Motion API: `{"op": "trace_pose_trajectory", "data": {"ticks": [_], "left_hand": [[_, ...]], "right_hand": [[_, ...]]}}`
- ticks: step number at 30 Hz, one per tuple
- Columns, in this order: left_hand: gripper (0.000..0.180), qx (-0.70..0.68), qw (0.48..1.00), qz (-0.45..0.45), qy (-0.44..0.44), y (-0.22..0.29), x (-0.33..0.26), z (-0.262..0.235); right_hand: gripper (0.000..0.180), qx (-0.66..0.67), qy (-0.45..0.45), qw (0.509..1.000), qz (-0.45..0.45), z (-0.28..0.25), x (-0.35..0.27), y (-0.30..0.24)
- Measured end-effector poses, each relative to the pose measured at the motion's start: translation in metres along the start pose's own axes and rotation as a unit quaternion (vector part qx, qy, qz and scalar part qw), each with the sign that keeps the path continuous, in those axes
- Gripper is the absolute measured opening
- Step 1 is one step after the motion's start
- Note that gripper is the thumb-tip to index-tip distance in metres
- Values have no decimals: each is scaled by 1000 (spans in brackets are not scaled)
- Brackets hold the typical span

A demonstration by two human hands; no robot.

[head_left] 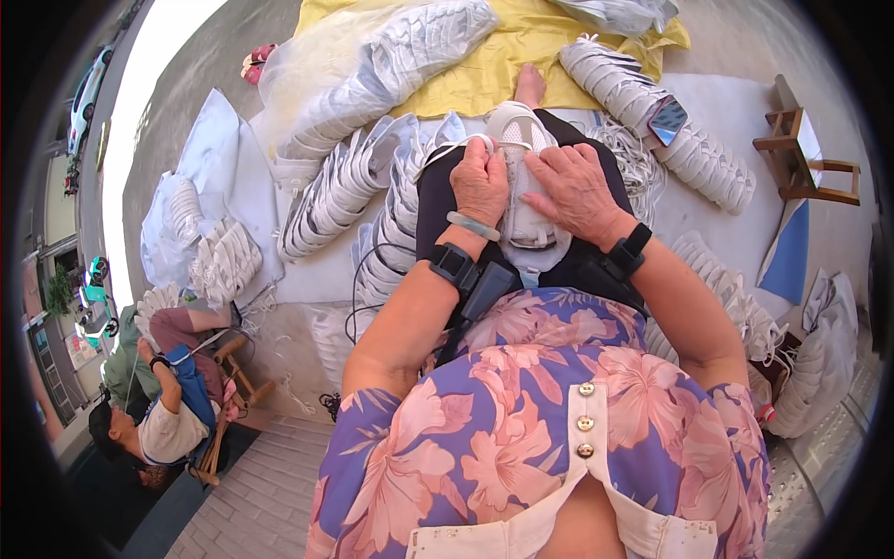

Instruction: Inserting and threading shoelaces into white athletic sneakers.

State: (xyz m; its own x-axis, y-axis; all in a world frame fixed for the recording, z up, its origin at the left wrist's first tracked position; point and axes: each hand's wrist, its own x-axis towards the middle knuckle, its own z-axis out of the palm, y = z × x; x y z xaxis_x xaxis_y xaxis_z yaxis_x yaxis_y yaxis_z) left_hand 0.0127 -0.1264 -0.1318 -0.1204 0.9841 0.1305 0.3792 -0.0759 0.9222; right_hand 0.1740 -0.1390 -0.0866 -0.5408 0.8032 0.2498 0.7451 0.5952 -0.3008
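Note:
A pale sneaker upper (529, 226) lies across my lap between my knees, its toe pointing away from me. My left hand (480, 184) is closed at its left edge, thumb and forefinger pinching a white shoelace (445, 150). The lace trails left over my dark trouser leg. From the right, my right hand (579, 189) holds the upper, fingertips bent onto its lacing area and thumb lower down. Its fingers partly cover the eyelets.
Rows of nested shoe uppers (340, 191) lie to the left; another row (700, 154) at the right bears a phone (667, 121). A bundle of laces (641, 168) is beside my right knee. A wooden stool (793, 144) stands far right. Another person (168, 419) sits at lower left.

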Motion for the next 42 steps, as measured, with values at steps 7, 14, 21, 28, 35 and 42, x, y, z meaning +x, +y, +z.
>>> {"op": "trace_pose_trajectory", "data": {"ticks": [7,14,21,28,35,42], "left_hand": [[7,129,982,127,-56,4,5,2],[22,157,979,60,-118,-5,24,2],[43,140,971,97,-166,21,-4,-20],[55,200,941,158,-222,15,-4,-29],[34,414,860,188,-230,27,-6,-19],[20,454,855,74,-239,31,0,-5]], "right_hand": [[45,15,24,1000,2,1,-2,2],[39,19,27,999,30,7,-1,1],[28,42,50,994,88,17,-4,10],[22,53,59,993,91,19,0,10],[20,38,78,993,82,15,11,-4],[21,1,14,989,144,17,23,-7]]}}
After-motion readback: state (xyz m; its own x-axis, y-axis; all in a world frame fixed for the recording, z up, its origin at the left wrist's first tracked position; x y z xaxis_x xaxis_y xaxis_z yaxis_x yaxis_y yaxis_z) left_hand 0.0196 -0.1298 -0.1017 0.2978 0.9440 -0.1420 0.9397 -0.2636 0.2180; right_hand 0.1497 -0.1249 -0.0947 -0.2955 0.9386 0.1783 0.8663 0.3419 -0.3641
